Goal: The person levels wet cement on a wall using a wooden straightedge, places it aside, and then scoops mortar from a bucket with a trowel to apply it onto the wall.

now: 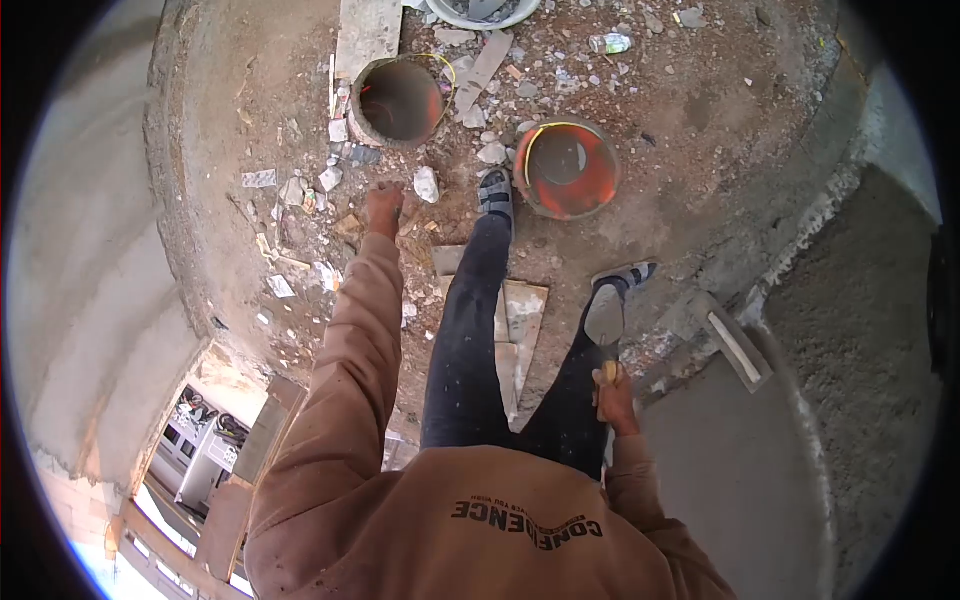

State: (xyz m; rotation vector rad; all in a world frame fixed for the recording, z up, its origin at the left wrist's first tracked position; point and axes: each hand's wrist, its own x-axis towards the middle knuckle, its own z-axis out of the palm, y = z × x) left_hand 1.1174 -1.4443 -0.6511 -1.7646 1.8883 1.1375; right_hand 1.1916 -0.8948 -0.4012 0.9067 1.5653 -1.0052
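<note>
My right hand [616,398] is closed around the wooden handle of a trowel [604,318], whose grey blade points forward over my lower leg. My left hand [385,208] hangs over the rubble, its fingers loosely apart with nothing visible in them. Ahead of it stands a bucket [402,100] with a yellow handle and a dark inside. To the right, beyond my foot, is an orange-stained bucket [572,168] with grey material in it. A white stone [426,184] lies just right of my left hand.
A float with a pale handle [735,348] rests at the right by smooth grey plaster. Boards [523,318] lie between my legs. A pale basin [486,10] is at the top edge, near a crushed can [610,43]. Stones and debris cover the ground.
</note>
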